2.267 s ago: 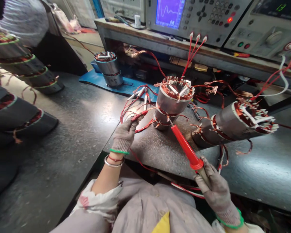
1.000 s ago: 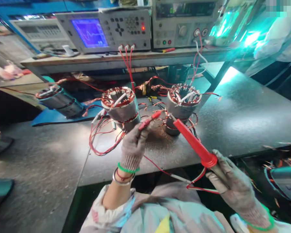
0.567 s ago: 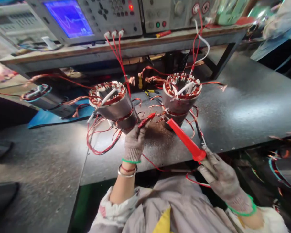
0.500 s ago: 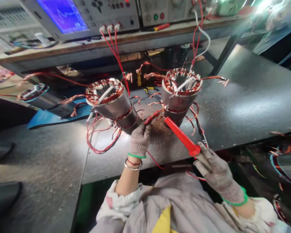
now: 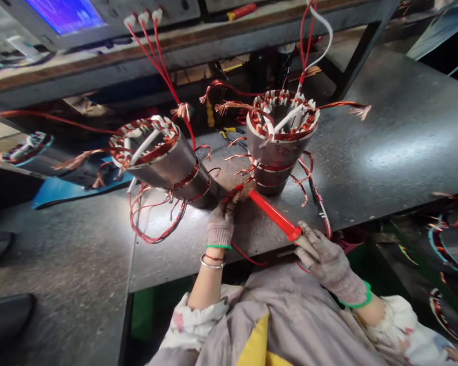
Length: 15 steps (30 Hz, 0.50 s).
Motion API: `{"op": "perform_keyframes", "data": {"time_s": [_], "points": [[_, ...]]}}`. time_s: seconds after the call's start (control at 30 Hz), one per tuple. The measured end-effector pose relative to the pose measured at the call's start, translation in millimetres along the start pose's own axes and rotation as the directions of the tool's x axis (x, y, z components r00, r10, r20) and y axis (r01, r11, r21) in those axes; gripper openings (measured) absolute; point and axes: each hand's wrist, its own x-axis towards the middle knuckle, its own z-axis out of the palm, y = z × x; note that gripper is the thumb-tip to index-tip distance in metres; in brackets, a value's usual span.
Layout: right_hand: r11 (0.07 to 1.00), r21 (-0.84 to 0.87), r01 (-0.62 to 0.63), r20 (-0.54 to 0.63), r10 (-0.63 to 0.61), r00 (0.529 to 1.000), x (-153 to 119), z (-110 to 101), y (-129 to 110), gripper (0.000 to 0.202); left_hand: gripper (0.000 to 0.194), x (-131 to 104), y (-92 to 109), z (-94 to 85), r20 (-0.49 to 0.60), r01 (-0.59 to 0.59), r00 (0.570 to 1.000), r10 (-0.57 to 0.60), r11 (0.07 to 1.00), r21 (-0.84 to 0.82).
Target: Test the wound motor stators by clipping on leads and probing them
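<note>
My left hand [image 5: 220,221], in a knitted glove with a green cuff, is closed on a red clip [image 5: 235,191] at the end of a thin red lead. The clip points at the copper wire ends beside the right stator [image 5: 278,152]. My right hand [image 5: 326,256], gloved too, is wrapped round the grey rear of a red test probe [image 5: 270,213]. The probe's front end is close to the clip; whether its tip touches anything cannot be made out. Just left of my left hand leans another wound stator [image 5: 164,168], with red wires looped beneath it.
A shelf [image 5: 198,38] carries an instrument with a blue screen [image 5: 68,15], red cables hanging from it. A further stator [image 5: 64,157] lies on a blue mat [image 5: 48,190] at left. Yellow-handled pliers [image 5: 231,133] lie behind. More stators [image 5: 454,249] stand at lower right.
The view has shifted a little. My right hand and the probe have moved left and down, its front end further from the right stator. My left hand keeps its hold on the clip.
</note>
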Motion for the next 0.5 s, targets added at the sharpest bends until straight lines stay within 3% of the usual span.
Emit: {"op": "perform_keyframes", "data": {"time_s": [0.17,0.3,0.4,0.5], "points": [[0.995,0.022,0.094,-0.014,-0.093,0.996,5,-29,-3,0.044,0.039,-15,15,-29.3,0.08,-0.026,0.997,0.023,0.999,0.03],[0.993,0.065,0.103,-0.089,-0.097,0.991,13,-49,-5,0.063,0.039,-11,33,-40.5,-0.035,-0.174,0.984,0.174,0.985,0.024],[0.992,0.037,0.121,-0.131,-0.115,0.985,20,-51,-4,0.065,0.035,-4,44,-39.8,-0.057,-0.187,0.98,0.189,0.982,0.037],[0.988,0.031,0.151,-0.118,-0.146,0.982,21,-61,-1,0.068,0.034,-7,55,-50.7,-0.075,-0.236,0.97,0.233,0.971,-0.031]]}}
